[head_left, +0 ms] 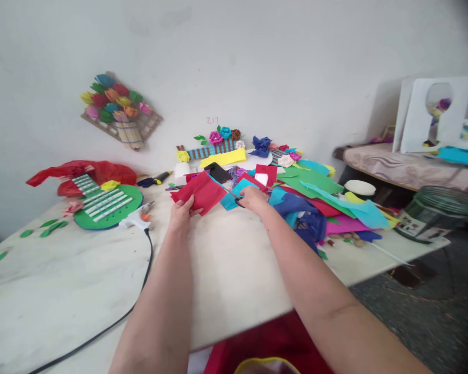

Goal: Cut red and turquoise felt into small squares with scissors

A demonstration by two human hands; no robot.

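My left hand (181, 212) is closed on the near edge of a folded sheet of red paper (201, 192) and holds it just above the white table (218, 270). My right hand (252, 199) is wrapped round the handles of scissors (234, 198), whose blades point left at the red sheet's right edge. A light blue paper piece (236, 191) lies under the scissors.
A heap of coloured paper sheets (320, 202) fills the right of the table. A glue gun (138, 218) with its black cable (140, 291) lies left of my arm. A green round craft board (107, 205), paper flowers (224, 136) and a black phone (217, 172) sit further back.
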